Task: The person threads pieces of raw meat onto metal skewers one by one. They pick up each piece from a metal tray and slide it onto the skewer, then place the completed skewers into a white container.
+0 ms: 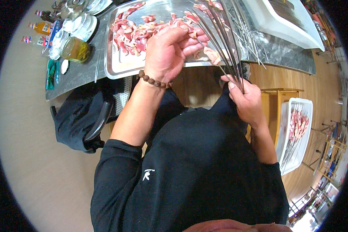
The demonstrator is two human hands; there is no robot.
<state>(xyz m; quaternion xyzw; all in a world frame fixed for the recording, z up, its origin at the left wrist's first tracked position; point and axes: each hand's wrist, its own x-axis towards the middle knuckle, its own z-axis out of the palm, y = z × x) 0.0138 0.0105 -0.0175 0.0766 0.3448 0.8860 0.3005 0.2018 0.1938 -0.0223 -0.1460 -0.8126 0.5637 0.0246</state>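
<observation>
My left hand (pixel 169 52), with a brown bead bracelet (pixel 156 83) at the wrist, pinches a piece of raw meat (pixel 192 33) between thumb and fingers above a metal tray (pixel 111 65). Several pink pieces of raw meat (pixel 136 36) lie heaped in that tray. My right hand (pixel 247 100) grips a fanned bunch of metal skewers (pixel 230 56) by their lower ends. One skewer slants away from the bunch toward my left fingers, and a paler piece of meat (pixel 212 55) is threaded on it. Its tip is partly hidden at my left fingers.
Loose skewers (pixel 248 36) lie right of the tray, beside a white plastic bin (pixel 290 32). A glass jar (pixel 74 50), stacked dishes (pixel 88 27) and bottles (pixel 42 28) stand at left. Lower right, another white bin (pixel 284 116) holds loaded meat skewers (pixel 298 124). A chair armrest (pixel 100 121) is at left.
</observation>
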